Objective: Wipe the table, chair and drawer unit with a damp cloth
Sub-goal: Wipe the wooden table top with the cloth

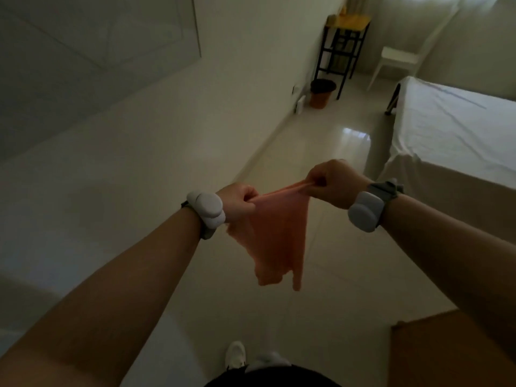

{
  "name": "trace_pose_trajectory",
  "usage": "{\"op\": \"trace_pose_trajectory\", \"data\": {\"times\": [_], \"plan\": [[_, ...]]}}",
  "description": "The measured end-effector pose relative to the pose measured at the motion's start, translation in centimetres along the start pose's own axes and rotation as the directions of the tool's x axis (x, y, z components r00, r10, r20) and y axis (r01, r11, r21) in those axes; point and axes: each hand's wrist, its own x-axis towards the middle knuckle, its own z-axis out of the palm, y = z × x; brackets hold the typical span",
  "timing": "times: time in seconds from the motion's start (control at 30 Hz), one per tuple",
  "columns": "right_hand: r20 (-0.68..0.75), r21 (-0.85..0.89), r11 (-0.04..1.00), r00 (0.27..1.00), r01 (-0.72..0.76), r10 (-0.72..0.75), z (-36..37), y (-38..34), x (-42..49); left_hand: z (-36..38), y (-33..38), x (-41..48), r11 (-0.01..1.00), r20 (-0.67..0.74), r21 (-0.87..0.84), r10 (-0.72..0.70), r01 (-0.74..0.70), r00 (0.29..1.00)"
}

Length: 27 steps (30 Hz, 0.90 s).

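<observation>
An orange cloth [276,236] hangs in the air in front of me, stretched by its top edge between both hands. My left hand [240,203] pinches the left corner and my right hand [332,182] pinches the right corner, slightly higher. The rest of the cloth droops down towards the floor. Far off at the back stands a small table [349,23] with a yellow top and black frame, and a white chair [399,58] to its right. I cannot see a drawer unit for certain.
A white wall [139,121] runs along my left. A bed [460,129] with a white sheet fills the right side. An orange bin [321,93] with a black liner stands by the table. A brown wooden surface [452,350] shows at lower right. Glossy tiled floor lies between.
</observation>
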Motion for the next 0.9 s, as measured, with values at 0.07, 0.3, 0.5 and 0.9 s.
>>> {"op": "trace_pose_trajectory", "data": {"times": [0.07, 0.3, 0.5, 0.9], "plan": [[-0.008, 0.03, 1.0, 1.0, -0.008, 0.008, -0.8, 1.0, 0.7, -1.1, 0.0, 1.9, 1.0, 0.029, 0.026, -0.016, 0.016, 0.999], [-0.01, 0.256, 0.942, 0.974, -0.216, 0.226, -2.4, 7.8, 4.8, -3.6, 2.6, 11.1, 0.942, 0.022, -0.335, 0.045, -0.035, 0.999], [0.187, 0.884, 0.317, 0.881, -0.344, 0.434, -3.3, 14.4, 9.1, -1.7, 2.3, 18.0, 0.285, 0.334, -0.911, 0.088, 0.298, 0.938], [0.519, 0.819, 0.05, 0.775, -0.572, 0.361, 0.1, 30.3, 15.4, 1.0, 10.8, 35.0, 0.13, 0.308, -0.947, 0.093, 0.295, 0.947]]}}
